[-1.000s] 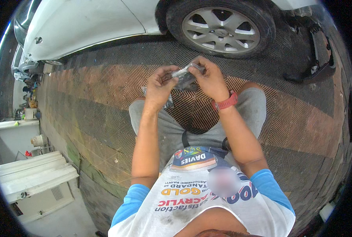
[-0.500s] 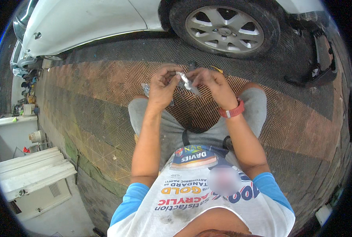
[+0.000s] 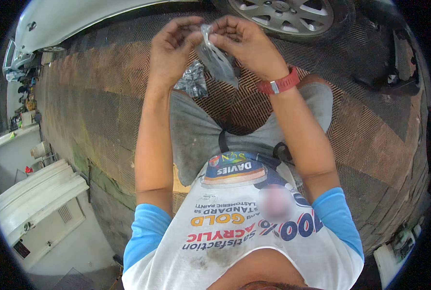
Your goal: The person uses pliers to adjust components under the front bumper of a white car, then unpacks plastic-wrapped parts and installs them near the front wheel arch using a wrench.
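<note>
Both hands are raised in front of me at the top of the view, close together. Between them hangs a small clear plastic bag point(image 3: 218, 62), its upper end pinched in the fingers and its lower part dangling at a slant. My left hand point(image 3: 173, 48) is closed, with thumb and fingers at the bag's top left edge. My right hand point(image 3: 248, 46), with a red watch on the wrist, pinches the same top end from the other side. What the bag holds, if anything, is too blurred to tell. Below the left hand lies another crinkled clear plastic bag point(image 3: 194, 79), near my left knee.
A white car's wheel point(image 3: 285, 17) stands just beyond my hands. A black car part point(image 3: 394, 63) lies on the far right. Patterned matting point(image 3: 114, 96) covers the floor. White cabinets point(image 3: 41, 198) and assorted items line the left side.
My hands have moved farther forward, up in the view. The bag, bunched up before, now hangs stretched out. The second bag shows more fully, and the whole view has shifted.
</note>
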### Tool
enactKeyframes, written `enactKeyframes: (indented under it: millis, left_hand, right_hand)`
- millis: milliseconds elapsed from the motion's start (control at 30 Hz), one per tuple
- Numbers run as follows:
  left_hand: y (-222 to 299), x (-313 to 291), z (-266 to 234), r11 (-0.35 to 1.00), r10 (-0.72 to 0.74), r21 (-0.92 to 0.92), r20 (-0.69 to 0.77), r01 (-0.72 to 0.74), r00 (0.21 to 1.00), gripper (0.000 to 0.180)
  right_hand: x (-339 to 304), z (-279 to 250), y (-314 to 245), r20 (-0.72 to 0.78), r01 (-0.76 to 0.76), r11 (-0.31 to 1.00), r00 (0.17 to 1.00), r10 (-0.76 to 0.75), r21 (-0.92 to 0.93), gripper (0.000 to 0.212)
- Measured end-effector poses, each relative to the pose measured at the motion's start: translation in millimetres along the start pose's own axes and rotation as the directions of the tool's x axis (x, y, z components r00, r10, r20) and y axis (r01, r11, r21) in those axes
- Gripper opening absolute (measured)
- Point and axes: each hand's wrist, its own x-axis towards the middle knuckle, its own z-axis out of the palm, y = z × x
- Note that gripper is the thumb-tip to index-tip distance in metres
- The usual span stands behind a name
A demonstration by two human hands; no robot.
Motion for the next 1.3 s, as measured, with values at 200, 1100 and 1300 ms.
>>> enactKeyframes:
  millis: [200, 1100, 1300]
  left_hand:
    - [-1.7, 10.0, -2.0, 0.997, 0.014, -0.072, -0.086, -0.020, 0.996, 0.021]
    - [-73.3, -19.4, -40.3, 0.805, -0.482, -0.457, -0.133, 0.377, 0.866, 0.036]
    - [-114.9, -5.1, -39.8, 0.800, -0.496, -0.467, -0.160, 0.377, 0.853, 0.031]
  right_hand:
    - [25.2, 1.7, 11.0, 0.077, 0.090, 0.995, 0.993, -0.094, 0.048, 0.017]
    - [-3.5, 62.3, 54.8, -0.231, 0.049, 0.997, 0.972, -0.035, 0.055, 0.036]
    - [-20.5, 61.5, 44.5, -0.164, -0.083, 0.990, 0.984, 0.063, -0.118, 0.037]
